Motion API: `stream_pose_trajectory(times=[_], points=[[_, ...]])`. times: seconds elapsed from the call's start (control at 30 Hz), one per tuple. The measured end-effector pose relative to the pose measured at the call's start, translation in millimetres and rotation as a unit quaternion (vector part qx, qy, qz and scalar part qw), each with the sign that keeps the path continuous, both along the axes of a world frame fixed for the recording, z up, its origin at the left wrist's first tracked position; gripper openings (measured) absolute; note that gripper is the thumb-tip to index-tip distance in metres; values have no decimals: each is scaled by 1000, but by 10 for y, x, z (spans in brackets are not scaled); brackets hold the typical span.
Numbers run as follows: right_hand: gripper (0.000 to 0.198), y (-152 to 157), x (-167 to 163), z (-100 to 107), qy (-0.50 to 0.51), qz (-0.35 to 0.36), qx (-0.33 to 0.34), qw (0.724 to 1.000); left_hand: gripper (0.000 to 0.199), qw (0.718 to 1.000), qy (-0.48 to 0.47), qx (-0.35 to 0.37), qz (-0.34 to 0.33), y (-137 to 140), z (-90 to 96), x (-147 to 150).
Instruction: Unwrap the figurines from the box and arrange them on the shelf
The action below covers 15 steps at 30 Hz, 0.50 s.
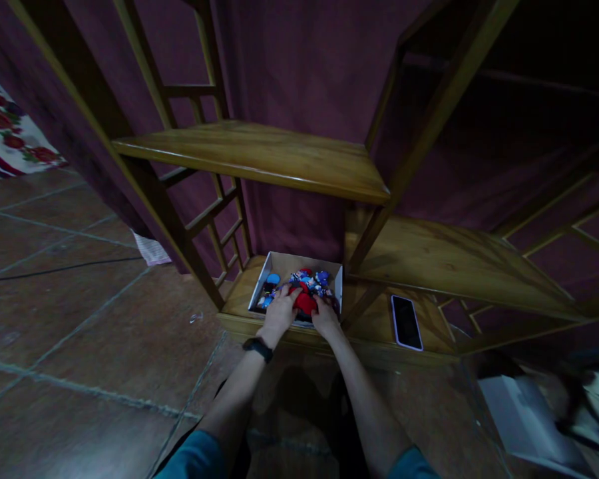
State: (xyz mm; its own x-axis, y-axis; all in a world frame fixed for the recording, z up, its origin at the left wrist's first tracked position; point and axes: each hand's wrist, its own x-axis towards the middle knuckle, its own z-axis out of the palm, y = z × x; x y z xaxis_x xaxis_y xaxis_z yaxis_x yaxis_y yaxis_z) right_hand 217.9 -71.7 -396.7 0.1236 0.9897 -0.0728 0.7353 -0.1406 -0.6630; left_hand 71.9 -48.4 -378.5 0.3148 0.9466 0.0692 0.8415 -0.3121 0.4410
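Note:
In the head view a shallow white box stands on the lowest wooden shelf, with several small colourful figures in it, mostly blue, red and black. My left hand, with a dark band on its wrist, reaches over the front of the box, its fingers curled on the left side of a rounded red object. From the right, my right hand grips the same object's edge with thumb and fingers. The object's exact kind is too small and dim to tell. My fingers hide part of the contents.
Just above the box is a wooden shelf board. Slanted wooden posts and lattice bars flank it. A phone lies on the lower shelf to the right. A white box-like thing is on the tiled floor at lower right.

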Motion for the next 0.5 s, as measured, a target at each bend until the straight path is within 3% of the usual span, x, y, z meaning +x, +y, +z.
stream_pose_trajectory(times=[0.17, 0.27, 0.37, 0.5], points=[[42, -39, -65, 20, 49, -13, -1, 999, 54, 999, -28, -5, 30, 103, -5, -48], [40, -34, -42, 49, 79, -6, 11, 997, 50, 995, -33, -6, 91, 175, 14, -119], [41, -26, -31, 70, 89, 38, 59, 994, 42, 989, -25, 12, 145, 235, 23, -222], [41, -12, -73, 60, 59, 119, 85, 987, 40, 988, -26, 1, 152, 310, 4, -338]])
